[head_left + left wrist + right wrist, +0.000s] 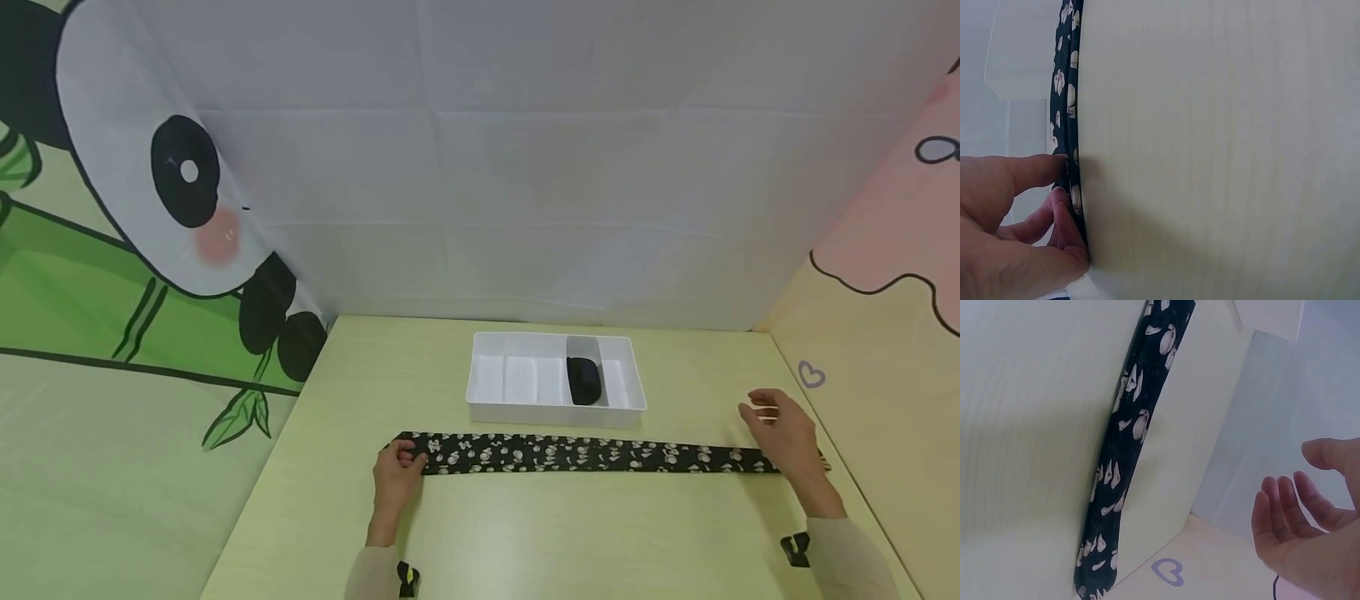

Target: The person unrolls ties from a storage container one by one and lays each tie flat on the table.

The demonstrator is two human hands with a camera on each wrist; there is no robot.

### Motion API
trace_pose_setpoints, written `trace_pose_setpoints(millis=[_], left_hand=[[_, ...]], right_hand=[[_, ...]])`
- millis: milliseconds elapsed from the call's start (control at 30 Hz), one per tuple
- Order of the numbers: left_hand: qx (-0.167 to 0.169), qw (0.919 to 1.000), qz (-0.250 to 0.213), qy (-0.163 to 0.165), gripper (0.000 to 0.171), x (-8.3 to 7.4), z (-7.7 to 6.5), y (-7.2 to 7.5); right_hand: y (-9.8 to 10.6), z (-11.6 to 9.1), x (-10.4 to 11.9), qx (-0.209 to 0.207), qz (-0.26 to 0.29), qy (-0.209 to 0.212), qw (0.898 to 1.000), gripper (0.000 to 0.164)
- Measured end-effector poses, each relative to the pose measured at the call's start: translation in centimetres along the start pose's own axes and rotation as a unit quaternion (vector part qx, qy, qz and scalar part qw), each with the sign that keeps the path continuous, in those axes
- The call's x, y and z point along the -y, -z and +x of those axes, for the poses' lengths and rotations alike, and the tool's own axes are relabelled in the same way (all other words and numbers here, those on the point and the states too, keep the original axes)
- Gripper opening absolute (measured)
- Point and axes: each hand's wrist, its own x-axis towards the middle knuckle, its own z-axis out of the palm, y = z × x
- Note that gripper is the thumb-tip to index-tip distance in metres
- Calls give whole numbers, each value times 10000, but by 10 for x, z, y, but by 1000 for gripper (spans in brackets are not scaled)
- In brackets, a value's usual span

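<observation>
A long black cloth strip with a pale flower print lies folded flat across the table, running left to right. My left hand pinches its left end; in the left wrist view the thumb and fingertips meet at the edge of the folded cloth. Two folded layers show along that edge. My right hand is raised over the strip's right end, its fingers loosely bent and holding nothing. Seen from the right wrist, that hand is apart from the cloth.
A white divided tray stands behind the strip, with a smooth black rounded object in one compartment. The table meets a white printed backdrop at the back and a side panel on the right.
</observation>
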Motion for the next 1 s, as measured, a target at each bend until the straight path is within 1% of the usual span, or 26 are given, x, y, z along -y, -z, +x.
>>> trace_pose_setpoints(millis=[400,700,1000], left_hand=[[2,10000,-45,-61,23,2,2,-1],[15,10000,-42,-60,23,0,0,1],[-12,10000,-39,-81,24,-2,-1,2]], right_hand=[[-9,11,16,-94,37,376,9992,33],[-16,16,35,-25,165,661,9977,32],[-27,24,43,37,103,922,9957,30]])
